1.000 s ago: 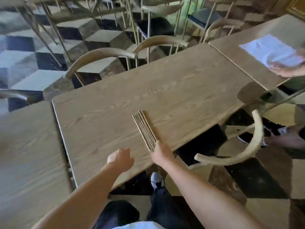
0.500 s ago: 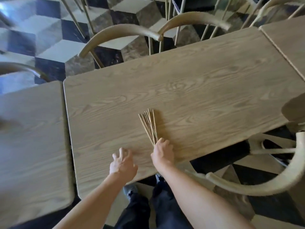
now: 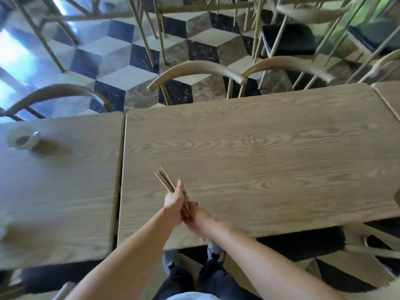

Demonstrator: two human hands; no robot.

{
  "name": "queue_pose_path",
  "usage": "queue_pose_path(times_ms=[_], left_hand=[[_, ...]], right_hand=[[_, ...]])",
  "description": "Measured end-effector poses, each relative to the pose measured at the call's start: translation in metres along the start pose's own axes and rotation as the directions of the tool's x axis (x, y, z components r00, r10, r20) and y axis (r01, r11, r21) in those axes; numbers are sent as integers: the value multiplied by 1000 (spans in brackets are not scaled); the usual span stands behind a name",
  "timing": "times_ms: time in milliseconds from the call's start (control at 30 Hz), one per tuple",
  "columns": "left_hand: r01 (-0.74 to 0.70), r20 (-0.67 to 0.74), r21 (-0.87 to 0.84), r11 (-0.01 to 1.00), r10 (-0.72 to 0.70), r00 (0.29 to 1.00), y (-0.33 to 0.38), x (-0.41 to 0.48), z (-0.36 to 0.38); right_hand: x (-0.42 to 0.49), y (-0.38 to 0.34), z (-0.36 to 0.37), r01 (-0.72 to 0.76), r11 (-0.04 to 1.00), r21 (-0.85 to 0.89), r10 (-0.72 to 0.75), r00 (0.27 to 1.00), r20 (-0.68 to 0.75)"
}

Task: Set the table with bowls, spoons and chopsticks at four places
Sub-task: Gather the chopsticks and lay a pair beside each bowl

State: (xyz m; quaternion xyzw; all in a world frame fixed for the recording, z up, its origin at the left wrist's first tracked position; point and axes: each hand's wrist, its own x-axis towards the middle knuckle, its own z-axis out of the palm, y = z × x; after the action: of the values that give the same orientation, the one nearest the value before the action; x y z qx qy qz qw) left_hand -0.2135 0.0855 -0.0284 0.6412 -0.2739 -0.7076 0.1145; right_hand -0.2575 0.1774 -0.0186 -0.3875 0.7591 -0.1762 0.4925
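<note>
A bundle of several wooden chopsticks (image 3: 165, 180) is lifted off the wooden table (image 3: 259, 152), tips pointing up and to the left. My left hand (image 3: 175, 200) grips the bundle around its middle. My right hand (image 3: 195, 214) holds the lower ends just behind it, near the table's front edge. A blurred white bowl with a spoon in it (image 3: 21, 138) stands on the neighbouring table (image 3: 60, 191) at the far left.
Curved wooden chair backs (image 3: 194, 71) line the far side of the table, with another chair (image 3: 372, 245) at the near right. A narrow gap (image 3: 120, 169) separates the two tables. Checkered floor lies beyond.
The chopsticks lay on the table under my right hand; now both hands have gathered them and lifted them. The view has swung left, bringing the left table and the bowl into sight.
</note>
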Motion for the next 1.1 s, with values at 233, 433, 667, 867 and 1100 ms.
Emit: queue_pose_path(times_ms=[233, 433, 667, 867, 1100], left_hand=[[-23, -74, -236, 972, 6, 997, 9, -28, -79], [63, 173, -455, 888, 19, 985, 14, -52, -155], [-119, 134, -459, 880, 202, 970, 3, -88, -237], [-154, 152, -437, 886, 241, 959, -28, -105, -344], [-102, 168, -371, 923, 175, 970, -65, -131, -450]], right_hand=[[-18, -47, 10, -103, 947, 303, -65, 864, 499], [-26, -80, 40, -412, 763, 498, -99, 687, 720], [-51, -134, 107, -233, 869, 437, -77, 808, 584], [-72, -175, 209, -223, 862, 455, -16, 886, 464], [-104, -205, 304, -269, 909, 319, 63, 845, 532]])
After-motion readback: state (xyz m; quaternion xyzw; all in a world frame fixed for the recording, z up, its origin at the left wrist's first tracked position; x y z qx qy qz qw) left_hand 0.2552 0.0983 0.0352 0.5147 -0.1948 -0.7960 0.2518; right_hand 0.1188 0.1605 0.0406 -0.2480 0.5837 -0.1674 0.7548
